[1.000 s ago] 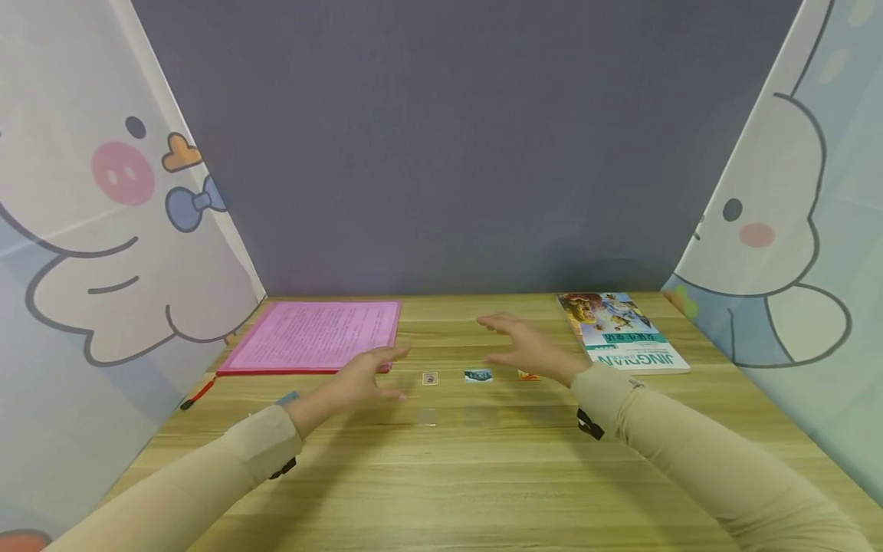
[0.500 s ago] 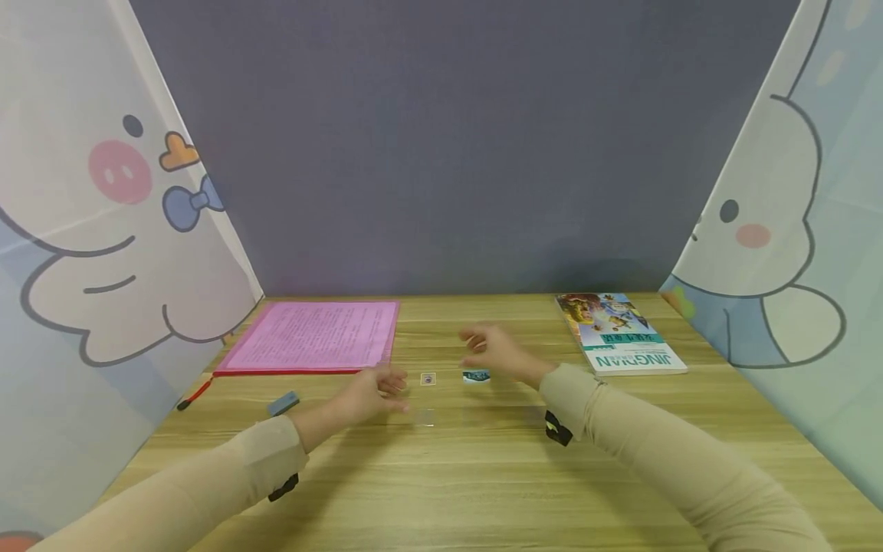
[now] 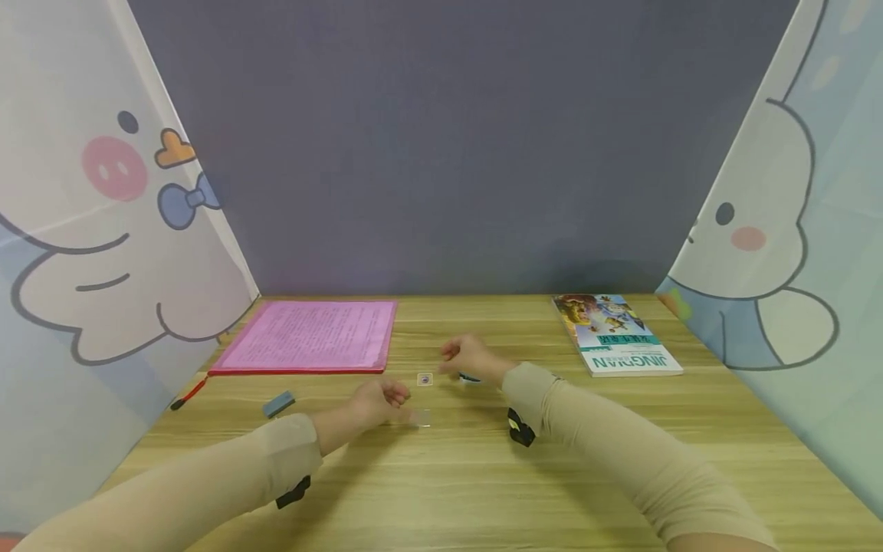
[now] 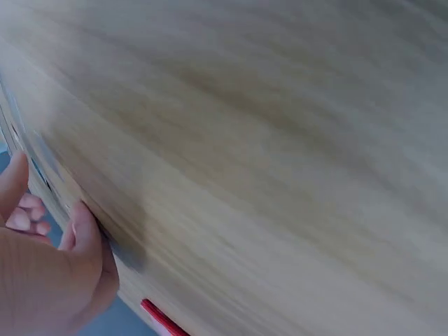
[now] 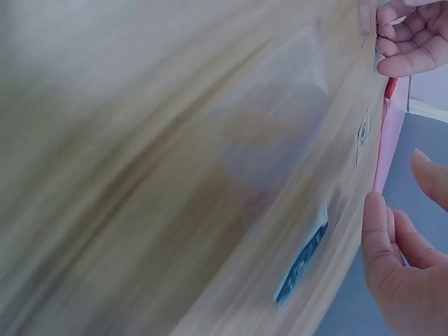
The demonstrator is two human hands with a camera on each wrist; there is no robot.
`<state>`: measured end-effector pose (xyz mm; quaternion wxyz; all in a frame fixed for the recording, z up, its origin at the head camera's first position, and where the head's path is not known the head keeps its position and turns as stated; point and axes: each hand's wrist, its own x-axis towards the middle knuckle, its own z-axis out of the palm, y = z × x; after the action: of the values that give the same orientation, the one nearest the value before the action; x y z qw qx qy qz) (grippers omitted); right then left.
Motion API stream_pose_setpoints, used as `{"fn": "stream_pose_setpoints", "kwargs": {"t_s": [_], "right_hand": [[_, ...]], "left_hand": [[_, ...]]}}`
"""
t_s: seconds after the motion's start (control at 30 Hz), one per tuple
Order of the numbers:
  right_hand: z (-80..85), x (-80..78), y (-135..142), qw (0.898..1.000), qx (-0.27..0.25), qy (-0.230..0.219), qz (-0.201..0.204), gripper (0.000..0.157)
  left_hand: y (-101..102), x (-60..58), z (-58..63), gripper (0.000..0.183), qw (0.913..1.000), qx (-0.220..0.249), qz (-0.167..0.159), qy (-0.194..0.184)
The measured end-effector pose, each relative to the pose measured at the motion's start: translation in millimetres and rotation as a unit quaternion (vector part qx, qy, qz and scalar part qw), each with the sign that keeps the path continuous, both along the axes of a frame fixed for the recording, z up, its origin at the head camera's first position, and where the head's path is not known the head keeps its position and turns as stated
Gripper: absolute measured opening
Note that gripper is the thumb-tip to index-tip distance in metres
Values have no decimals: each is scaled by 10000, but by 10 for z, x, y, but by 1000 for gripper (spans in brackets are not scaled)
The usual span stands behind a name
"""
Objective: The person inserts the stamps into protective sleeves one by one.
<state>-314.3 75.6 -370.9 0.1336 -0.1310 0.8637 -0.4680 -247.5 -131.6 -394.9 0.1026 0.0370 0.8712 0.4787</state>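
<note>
In the head view my left hand is low over the table, thumb at the left edge of a clear square and the other fingers loosely curled. My right hand reaches in from the right, just beyond a small square picture card, and partly covers a blue-and-white picture card. The right wrist view shows that blue card lying flat, with the right thumb and fingers apart and nothing between them. Another clear sheet lies in front of it.
A pink sheet of print with a red border lies at back left, its zip pull hanging off the corner. Beside the left forearm is a blue-grey block. A picture-covered book lies at back right. A dark panel stands behind.
My right hand has moved left and lower, from over the cards' right side toward the small square card. My left hand has shifted right to the clear square. The right sleeve now covers an orange card.
</note>
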Motion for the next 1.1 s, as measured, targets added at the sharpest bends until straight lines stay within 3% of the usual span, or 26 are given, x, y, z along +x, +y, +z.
{"fn": "stream_pose_setpoints", "kwargs": {"t_s": [0.13, 0.53, 0.7, 1.1], "right_hand": [[-19, -23, -67, 9998, -33, -180, -44, 42], [-92, -40, -202, 9988, 471, -103, -16, 33], [-142, -36, -224, 9971, 751, -83, -66, 27], [-139, -30, -259, 9972, 745, 6, 4, 23]], "left_hand": [[47, 19, 3, 42, 9998, -193, 85, 23], [144, 47, -17, 38, 9970, -662, 338, 224], [162, 54, -28, 35, 9948, -909, 268, 371], [184, 108, 24, 28, 9914, -1211, 231, 449]]}}
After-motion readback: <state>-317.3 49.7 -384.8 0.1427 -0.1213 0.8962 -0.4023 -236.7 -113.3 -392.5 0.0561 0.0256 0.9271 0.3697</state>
